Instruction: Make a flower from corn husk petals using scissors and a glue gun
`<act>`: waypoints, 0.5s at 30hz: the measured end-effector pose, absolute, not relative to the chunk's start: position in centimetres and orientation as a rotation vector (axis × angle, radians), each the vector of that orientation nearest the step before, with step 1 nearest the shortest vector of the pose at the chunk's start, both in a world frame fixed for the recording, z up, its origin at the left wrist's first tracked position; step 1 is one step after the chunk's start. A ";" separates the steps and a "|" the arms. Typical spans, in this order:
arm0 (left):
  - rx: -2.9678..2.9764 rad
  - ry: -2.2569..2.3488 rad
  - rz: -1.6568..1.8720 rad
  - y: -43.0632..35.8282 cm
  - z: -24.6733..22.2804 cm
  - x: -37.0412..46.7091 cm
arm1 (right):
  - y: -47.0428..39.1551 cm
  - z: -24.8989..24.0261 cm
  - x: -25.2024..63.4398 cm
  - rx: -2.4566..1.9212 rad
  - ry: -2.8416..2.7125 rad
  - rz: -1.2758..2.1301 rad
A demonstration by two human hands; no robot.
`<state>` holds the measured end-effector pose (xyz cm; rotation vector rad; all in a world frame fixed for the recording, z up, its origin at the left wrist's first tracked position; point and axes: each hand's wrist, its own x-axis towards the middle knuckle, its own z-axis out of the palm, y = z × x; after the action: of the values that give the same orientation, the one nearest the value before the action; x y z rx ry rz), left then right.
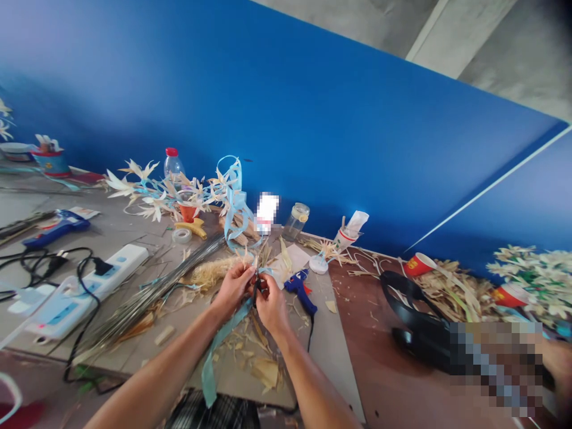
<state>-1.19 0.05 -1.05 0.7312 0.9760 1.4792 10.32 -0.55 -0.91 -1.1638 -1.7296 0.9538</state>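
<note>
My left hand [236, 287] and my right hand [271, 299] are close together over the board. The fingers of my left hand are pinched at the base of a small pale husk piece [246, 255]. My right hand is closed around a narrow dark tool [255, 292], which looks like scissors but is mostly hidden. A light blue-green ribbon [217, 350] hangs down from between the hands, passing over the board towards my lap. Right of my right hand lies a blue glue gun [302, 291]. Beyond my left hand is a bundle of tan fibre [212, 271].
Thin wires [156, 283] and a white power strip [96, 292] lie to the left. Husk flowers [154, 205], a coil of blue ribbon [236, 205] and a glass jar [297, 220] stand along the blue partition [313, 119]. Another person's arm [556, 363] shows at right, beside a black object [415, 310].
</note>
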 end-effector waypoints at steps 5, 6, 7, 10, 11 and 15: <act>0.752 0.975 1.493 0.0 -0.9 -1.1 | -0.6 -0.9 10.3 -1.179 -1.718 0.952; 0.752 0.985 1.496 0.0 -0.9 -1.2 | -0.6 -0.9 10.3 -1.177 -1.717 0.958; 0.748 0.996 1.500 0.0 -0.8 -1.2 | -0.7 -0.8 10.3 -1.173 -1.714 0.963; 0.722 1.019 1.508 0.0 -0.7 -1.2 | -0.9 -0.7 10.2 -1.161 -1.712 0.970; 0.714 1.023 1.511 0.0 -0.7 -1.2 | -0.9 -0.6 10.2 -1.163 -1.715 0.970; 0.682 1.037 1.505 0.0 -0.7 -1.2 | -1.0 -0.4 10.2 -1.167 -1.722 0.976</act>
<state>-1.21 0.03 -0.65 0.6825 1.0375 1.5055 10.16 -1.00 -0.43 -1.1673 -1.7223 0.9763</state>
